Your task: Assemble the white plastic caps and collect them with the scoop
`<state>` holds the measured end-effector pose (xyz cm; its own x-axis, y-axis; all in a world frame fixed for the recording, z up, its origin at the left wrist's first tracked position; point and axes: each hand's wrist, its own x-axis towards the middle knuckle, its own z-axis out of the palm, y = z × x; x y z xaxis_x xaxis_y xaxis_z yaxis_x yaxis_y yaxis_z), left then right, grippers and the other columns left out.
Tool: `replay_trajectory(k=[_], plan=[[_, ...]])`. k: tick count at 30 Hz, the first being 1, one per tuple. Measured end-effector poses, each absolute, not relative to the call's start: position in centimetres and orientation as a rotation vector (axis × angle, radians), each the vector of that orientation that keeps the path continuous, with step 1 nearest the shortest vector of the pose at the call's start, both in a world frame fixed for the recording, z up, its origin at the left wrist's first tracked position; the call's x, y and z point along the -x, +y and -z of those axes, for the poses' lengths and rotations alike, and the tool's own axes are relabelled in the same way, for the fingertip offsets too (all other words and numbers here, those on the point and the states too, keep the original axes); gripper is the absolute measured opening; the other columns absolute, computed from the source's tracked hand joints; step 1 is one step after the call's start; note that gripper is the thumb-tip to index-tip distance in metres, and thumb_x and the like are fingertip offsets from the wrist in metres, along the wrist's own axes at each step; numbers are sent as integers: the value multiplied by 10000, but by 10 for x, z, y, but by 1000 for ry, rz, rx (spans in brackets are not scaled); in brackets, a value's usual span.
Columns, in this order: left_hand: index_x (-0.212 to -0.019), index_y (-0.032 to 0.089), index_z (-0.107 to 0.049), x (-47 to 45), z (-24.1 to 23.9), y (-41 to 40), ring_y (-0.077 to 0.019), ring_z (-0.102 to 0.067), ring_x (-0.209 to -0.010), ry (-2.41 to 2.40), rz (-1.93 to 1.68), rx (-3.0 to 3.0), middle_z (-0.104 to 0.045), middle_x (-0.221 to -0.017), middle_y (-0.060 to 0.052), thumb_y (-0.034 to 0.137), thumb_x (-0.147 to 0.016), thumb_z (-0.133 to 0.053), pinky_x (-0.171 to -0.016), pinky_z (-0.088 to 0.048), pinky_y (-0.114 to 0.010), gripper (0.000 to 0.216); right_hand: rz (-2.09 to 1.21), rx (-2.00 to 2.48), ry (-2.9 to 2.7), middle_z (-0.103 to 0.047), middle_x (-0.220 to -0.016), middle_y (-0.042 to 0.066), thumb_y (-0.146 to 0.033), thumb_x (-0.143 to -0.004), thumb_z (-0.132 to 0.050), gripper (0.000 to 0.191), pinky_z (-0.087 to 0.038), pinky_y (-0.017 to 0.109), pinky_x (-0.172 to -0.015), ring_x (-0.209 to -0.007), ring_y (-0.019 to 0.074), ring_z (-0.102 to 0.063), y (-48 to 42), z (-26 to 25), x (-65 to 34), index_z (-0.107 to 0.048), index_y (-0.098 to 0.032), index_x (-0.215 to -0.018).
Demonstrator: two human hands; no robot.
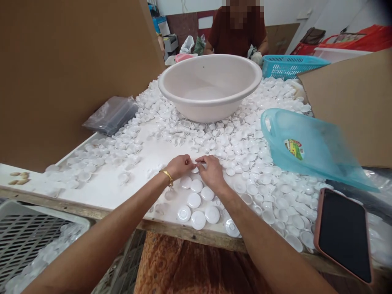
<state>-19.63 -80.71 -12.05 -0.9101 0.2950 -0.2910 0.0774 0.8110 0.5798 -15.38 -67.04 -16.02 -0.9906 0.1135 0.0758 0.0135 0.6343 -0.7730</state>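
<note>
My left hand (180, 166), with a gold bangle (167, 177) at its wrist, is pinched closed over the white table (101, 196). My right hand (211, 170) meets it from the right, its thumb and forefinger drawn together. Between the fingertips of both hands is a small round white plastic cap (194, 168), partly covered by the fingers. Several white caps (194, 200) lie flat just below the hands, near the table's front edge. A broad spread of loose white plastic pieces (245, 143) surrounds the work spot behind and to the right.
A large white basin (211, 102) sits on the pieces at the back, with a person (240, 32) beyond it. Cardboard (76, 73) walls the left. On the right are a blue translucent board (321, 143) and a phone (344, 232). A crate (39, 228) stands below the left edge.
</note>
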Motion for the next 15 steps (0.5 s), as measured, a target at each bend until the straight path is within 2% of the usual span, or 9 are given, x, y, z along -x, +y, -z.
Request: replay_trajectory(k=[3, 7, 15], plan=[[-559, 160, -478, 213, 121, -811, -69, -376, -437, 2329, -981, -263, -447, -471, 44, 386, -661, -618, -422, -279, -196, 285, -1257, 145, -2801, -568, -972, 39, -242, -790, -520, 138, -328, 360, -831, -973, 205, -451, -672, 158, 154, -629, -236, -876], [-564, 152, -510, 228, 116, -815, -57, -350, -351, 2046, -941, -270, -456, -425, 36, 451, -632, -656, -337, -238, -194, 339, -1242, 167, -2845, -554, -978, 22, -245, -793, -516, 115, -299, 380, -825, -986, 210, -437, -673, 154, 154, -617, -257, -848], [-567, 148, -509, 228, 121, -817, -119, -504, -353, 1927, -947, -177, -505, -409, 13, 519, -693, -607, -338, -409, -222, 404, -1225, 143, -2884, -561, -976, 9, -224, -797, -508, 110, -284, 366, -815, -990, 199, -427, -672, 154, 156, -605, -270, -819]])
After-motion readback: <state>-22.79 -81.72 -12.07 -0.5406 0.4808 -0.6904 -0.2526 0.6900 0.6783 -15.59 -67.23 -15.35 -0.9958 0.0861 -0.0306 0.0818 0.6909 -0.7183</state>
